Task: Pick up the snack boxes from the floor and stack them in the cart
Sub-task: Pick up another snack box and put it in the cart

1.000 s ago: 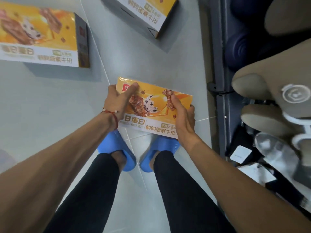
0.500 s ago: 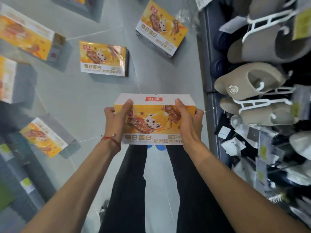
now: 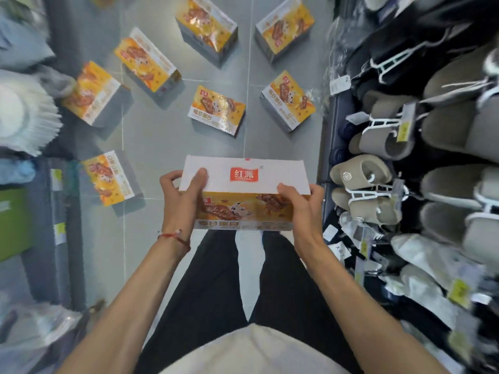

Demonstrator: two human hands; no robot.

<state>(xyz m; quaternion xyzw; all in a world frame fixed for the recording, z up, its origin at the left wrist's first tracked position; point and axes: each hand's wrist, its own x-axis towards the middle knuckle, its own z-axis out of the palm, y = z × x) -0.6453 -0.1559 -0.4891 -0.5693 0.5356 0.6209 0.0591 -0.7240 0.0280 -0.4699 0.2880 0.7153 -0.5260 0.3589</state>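
Both forearms are bare, with no sleeves reaching into view. A thin red string bracelet point(image 3: 175, 238) with 1 small white bead circles the wrist of the left hand point(image 3: 179, 201); the right hand point(image 3: 303, 209) wears nothing. Black trousers point(image 3: 208, 287) cover both legs, under a pale cream top point(image 3: 253, 349).

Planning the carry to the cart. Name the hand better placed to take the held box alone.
Neither clearly: left hand and right hand grip opposite ends of the snack box evenly. No cart is in view, so keep both.
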